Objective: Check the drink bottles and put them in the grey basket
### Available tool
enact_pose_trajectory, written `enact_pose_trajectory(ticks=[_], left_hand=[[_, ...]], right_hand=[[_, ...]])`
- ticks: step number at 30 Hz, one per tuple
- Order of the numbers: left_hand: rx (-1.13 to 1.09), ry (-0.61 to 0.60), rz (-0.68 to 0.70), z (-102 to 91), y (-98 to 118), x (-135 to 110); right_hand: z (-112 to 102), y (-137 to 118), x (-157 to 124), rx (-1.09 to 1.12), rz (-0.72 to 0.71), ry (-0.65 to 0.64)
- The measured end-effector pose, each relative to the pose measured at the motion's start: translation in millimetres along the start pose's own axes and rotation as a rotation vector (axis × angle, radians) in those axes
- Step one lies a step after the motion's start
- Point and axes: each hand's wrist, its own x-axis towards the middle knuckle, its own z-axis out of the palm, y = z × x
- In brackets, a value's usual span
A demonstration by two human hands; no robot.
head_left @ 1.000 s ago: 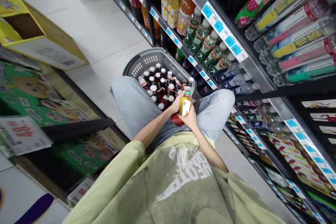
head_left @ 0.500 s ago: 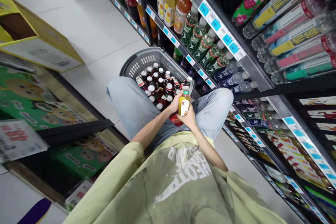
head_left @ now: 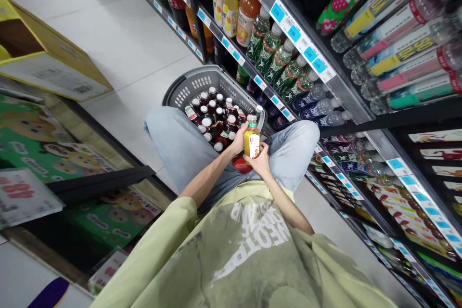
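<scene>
Between my knees, both hands are closed around a small bottle of yellow drink (head_left: pixel 252 140) with a white label and a green-banded cap. My left hand (head_left: pixel 239 140) grips its left side near the shoulder. Around the lower right side curl the fingers of my right hand (head_left: pixel 260 159). Just beyond stands a grey shopping basket (head_left: pixel 187 87) holding several dark bottles (head_left: pixel 212 109) with white caps. Below the yellow bottle, partly covered by my hands, is a red object (head_left: pixel 241 165) whose kind I cannot make out.
Drink shelves (head_left: pixel 288 33) with price tags run along the right, carrying green soda bottles (head_left: pixel 269 49) and juice bottles (head_left: pixel 230 7). On the left are a yellow carton (head_left: pixel 54 53) and a low display with green packages (head_left: pixel 32 139). White floor tiles (head_left: pixel 144 43) lie between.
The yellow bottle has turned slightly in my hands, and its label shows more fully. My right fingers have shifted along its lower side. The view has moved a little.
</scene>
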Motion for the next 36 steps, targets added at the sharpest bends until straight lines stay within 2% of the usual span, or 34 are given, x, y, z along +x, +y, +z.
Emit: enact_pose_trajectory(ticks=[5, 7, 12, 21, 27, 32, 36], left_hand=[[0.008, 0.012, -0.021, 3.2, 11, -7], [0.004, 0.004, -0.036, 3.4, 14, -9], [-0.001, -0.005, -0.009, 2.4, 16, -9], [0.047, 0.008, 0.147, 8.1, 21, -9], [0.100, -0.043, 0.189, 12.7, 23, -14], [0.169, -0.132, 0.206, 9.3, 21, -14], [0.163, -0.124, 0.205, 7.2, 18, -13]], right_hand=[[-1, 5, 4, 0.257, 0.085, -0.142], [0, 6, 5, 0.338, 0.079, -0.180], [0, 2, 5, 0.395, 0.029, -0.087], [-4, -4, 6, 0.805, 0.274, -0.214], [-7, -16, 6, 0.832, 0.346, -0.245], [-9, -25, 5, 0.888, 0.451, -0.355], [-12, -21, 6, 0.870, 0.512, -0.431]])
